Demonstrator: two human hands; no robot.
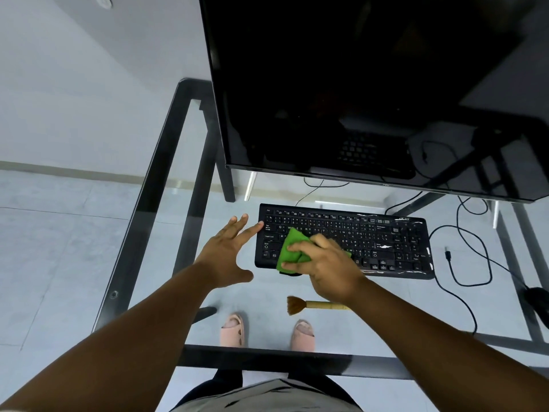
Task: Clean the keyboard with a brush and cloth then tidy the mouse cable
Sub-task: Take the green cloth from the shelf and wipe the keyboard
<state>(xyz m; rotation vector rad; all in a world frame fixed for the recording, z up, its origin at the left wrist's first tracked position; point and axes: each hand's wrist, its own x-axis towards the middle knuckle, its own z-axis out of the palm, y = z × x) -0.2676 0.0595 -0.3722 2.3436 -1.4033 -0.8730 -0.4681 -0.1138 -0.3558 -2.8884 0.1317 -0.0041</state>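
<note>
Left hand (228, 254) hovers over the glass counter (154, 203) just off the left end of the keyboard (341, 240); its grip is wide, fingers straight and spread, holding nothing, with one fingertip at the keyboard's upper left corner, contact not certain. The keyboard, black, lies flat on the counter in front of the monitor (356, 84), long side running left to right. The cloth (292, 248), green and bunched, lies on the left part of the keyboard and overhangs its near edge. Right hand (325, 263) rests on top of the cloth, fingers curled over it and holding it against the keys; the hand covers the keys in the lower middle. The brush (315, 305) lies flat on the counter nearer the person than the keyboard, apart from it, bristles pointing left, the handle running right under the right forearm, which hides its end. Right of the keyboard a black cable (472, 263) loops loosely across the counter, with a loose plug end (447, 254) near the keyboard's right end. At the far right edge sits a dark object, probably the mouse (539, 298), partly cut off. Through the glass the floor and two feet in pink slippers (233, 328) are visible.
</note>
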